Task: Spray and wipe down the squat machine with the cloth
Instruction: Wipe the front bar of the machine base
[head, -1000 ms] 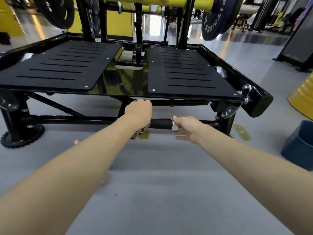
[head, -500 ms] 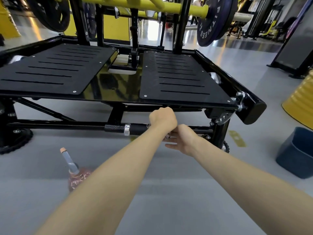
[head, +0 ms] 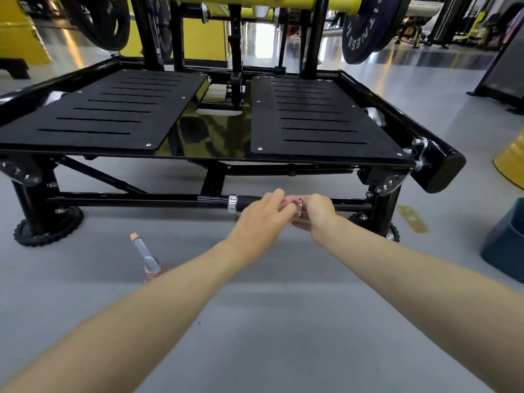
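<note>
**Around the machine**

A grey floor carries a yellow tape mark. At far right stands a dark blue bin, with a yellow ribbed drum behind it. A yellow block sits at far left.

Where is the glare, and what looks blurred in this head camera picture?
Head view: strong glare on the glossy floor behind the squat machine; yellow reflections on its shiny centre panel; the left hand, right hand and cloth are motion-smeared; the wide-angle lens bows the frame edges.
</note>
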